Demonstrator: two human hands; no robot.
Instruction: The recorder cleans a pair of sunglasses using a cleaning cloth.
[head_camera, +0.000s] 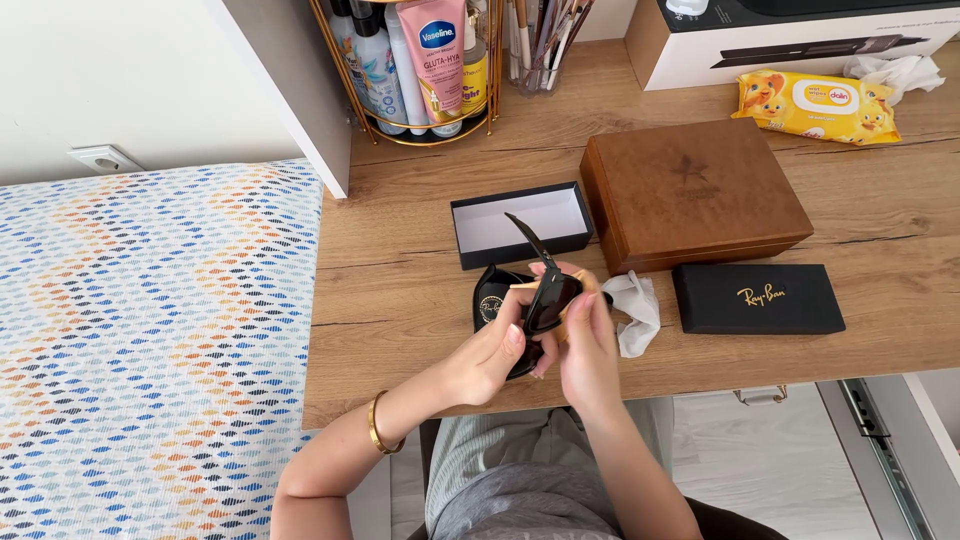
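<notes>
Both hands, left (490, 355) and right (585, 340), pinch dark sunglasses (548, 295) between closed fingertips, each grip tight.

Head camera, steeply down, near desk (420, 290)

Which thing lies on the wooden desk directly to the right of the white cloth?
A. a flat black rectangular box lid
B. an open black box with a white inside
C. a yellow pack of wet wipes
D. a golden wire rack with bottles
A: the flat black rectangular box lid lies just right of the crumpled white cloth, in front of the brown wooden box.
</notes>
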